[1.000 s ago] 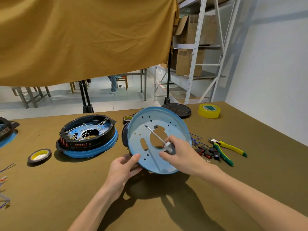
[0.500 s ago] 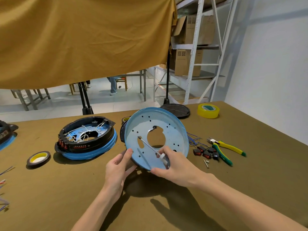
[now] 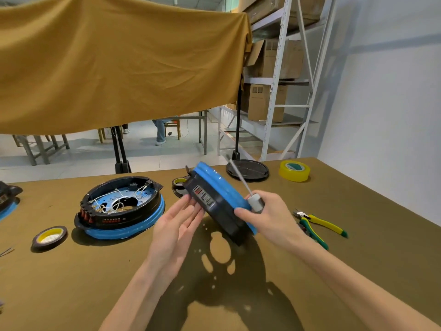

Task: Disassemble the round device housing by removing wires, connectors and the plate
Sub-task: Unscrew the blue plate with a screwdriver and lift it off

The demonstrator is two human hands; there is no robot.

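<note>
The round housing (image 3: 216, 200) is held tilted on edge above the counter (image 3: 71, 283). The right hand (image 3: 267, 216) grips its rim and a screwdriver (image 3: 248, 192); the left hand (image 3: 176, 223), fingers straight, steadies it from eight o'clock. Its inside faces away, so whether wires remain cannot be told.

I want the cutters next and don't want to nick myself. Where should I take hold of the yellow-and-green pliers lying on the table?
Take the yellow-and-green pliers by the two coated handles, coming from the near right. They lie flat on the brown table with the metal jaws pointing away toward the far left, and the handles splay toward the table's right edge, free of other things.
</note>
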